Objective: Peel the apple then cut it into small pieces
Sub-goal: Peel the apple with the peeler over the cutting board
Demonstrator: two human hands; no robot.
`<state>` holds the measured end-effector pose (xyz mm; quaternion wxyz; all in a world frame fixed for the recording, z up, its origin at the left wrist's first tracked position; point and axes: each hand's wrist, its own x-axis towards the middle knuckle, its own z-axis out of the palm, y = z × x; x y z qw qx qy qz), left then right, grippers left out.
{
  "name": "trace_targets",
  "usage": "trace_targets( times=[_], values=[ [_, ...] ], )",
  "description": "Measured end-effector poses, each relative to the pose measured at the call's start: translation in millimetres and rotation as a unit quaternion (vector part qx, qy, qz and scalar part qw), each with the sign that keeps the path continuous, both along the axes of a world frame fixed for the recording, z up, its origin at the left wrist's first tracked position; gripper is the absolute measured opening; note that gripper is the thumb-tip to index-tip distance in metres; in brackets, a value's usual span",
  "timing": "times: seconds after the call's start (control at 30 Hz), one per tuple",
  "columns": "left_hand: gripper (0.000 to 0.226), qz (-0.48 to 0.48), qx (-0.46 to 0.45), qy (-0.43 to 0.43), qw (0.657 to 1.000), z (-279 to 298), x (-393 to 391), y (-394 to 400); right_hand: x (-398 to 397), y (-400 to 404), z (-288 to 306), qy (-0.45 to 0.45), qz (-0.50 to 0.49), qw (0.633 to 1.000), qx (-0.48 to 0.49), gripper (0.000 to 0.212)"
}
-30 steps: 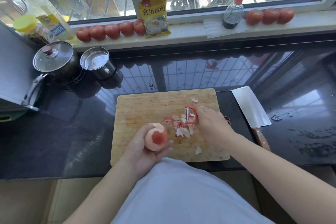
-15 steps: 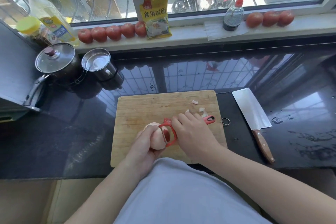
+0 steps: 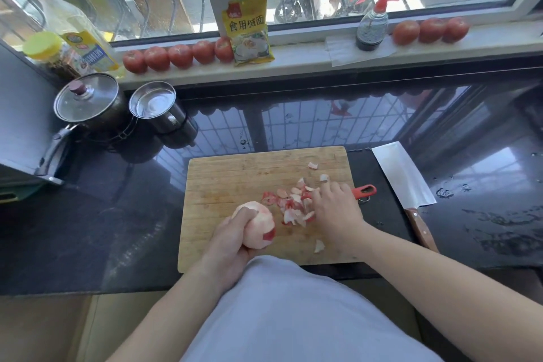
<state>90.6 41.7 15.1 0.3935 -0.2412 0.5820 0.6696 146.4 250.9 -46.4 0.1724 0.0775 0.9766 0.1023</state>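
My left hand [image 3: 232,241] grips a mostly peeled apple [image 3: 258,229] over the near left part of the wooden cutting board [image 3: 235,176]; one small red patch of skin shows on its right side. My right hand [image 3: 335,211] holds a red-handled peeler [image 3: 364,190], whose handle end sticks out to the right past the board's edge; its blade is hidden under my fingers. A pile of red and white peels [image 3: 291,203] lies on the board between the apple and my right hand.
A cleaver [image 3: 402,176] with a wooden handle lies on the black counter right of the board. A lidded pot [image 3: 88,100] and a steel cup [image 3: 155,106] stand at the back left. Tomatoes [image 3: 179,56], a yellow packet [image 3: 249,29] and a spray bottle [image 3: 373,23] line the windowsill.
My right hand has pulled the peeler off the apple and moved right over the peel pile. More of the apple is bare.
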Motion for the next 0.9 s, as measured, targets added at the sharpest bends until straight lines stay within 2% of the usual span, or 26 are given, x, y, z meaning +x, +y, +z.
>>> trace_targets(
  times=[0.07,0.23,0.37,0.43,0.47,0.53,0.57,0.63,0.73,0.83,0.9],
  values=[
    [0.028,-0.006,0.013,-0.001,1.000,0.0,0.2,-2.5,6.5,6.7,-1.1,-0.021,-0.039,0.999,0.007,0.027],
    [0.030,0.024,0.055,-0.044,0.997,-2.1,-1.9,-6.3,6.3,9.8,15.7,-0.023,-0.032,0.999,0.019,0.034],
    [0.030,0.014,0.031,-0.047,0.998,-0.7,-1.7,-3.4,-3.1,13.4,31.1,-0.106,-0.086,0.990,0.045,0.026],
    [0.029,0.012,0.016,-0.041,0.999,-2.2,-0.6,-2.8,-4.2,13.7,33.9,-0.110,-0.113,0.987,0.019,0.026],
    [0.029,0.014,0.015,-0.041,0.999,-2.8,-0.1,-3.3,-4.4,14.2,33.9,-0.077,-0.116,0.990,-0.003,0.027],
    [0.029,0.023,0.030,-0.045,0.998,-2.9,0.4,-4.2,-2.3,14.8,34.8,0.056,-0.069,0.994,-0.056,0.029],
    [0.028,0.025,0.036,-0.045,0.998,-2.6,0.3,-4.2,-1.2,12.6,35.0,0.130,-0.019,0.987,-0.094,0.025],
    [0.025,0.025,0.036,-0.047,0.998,-1.1,0.9,-2.4,3.8,2.2,35.7,0.266,0.103,0.948,-0.141,0.011],
    [0.020,0.027,0.030,-0.058,0.997,1.3,1.1,0.7,8.8,-23.4,43.1,0.320,0.190,0.920,-0.122,0.010],
    [0.020,0.037,0.048,-0.069,0.996,3.4,0.0,1.3,7.5,-44.6,51.2,0.348,0.175,0.916,-0.097,0.022],
    [0.020,0.043,0.064,-0.073,0.994,4.0,-0.9,1.3,7.0,-52.1,49.6,0.354,0.171,0.916,-0.083,0.022]
  ],
)
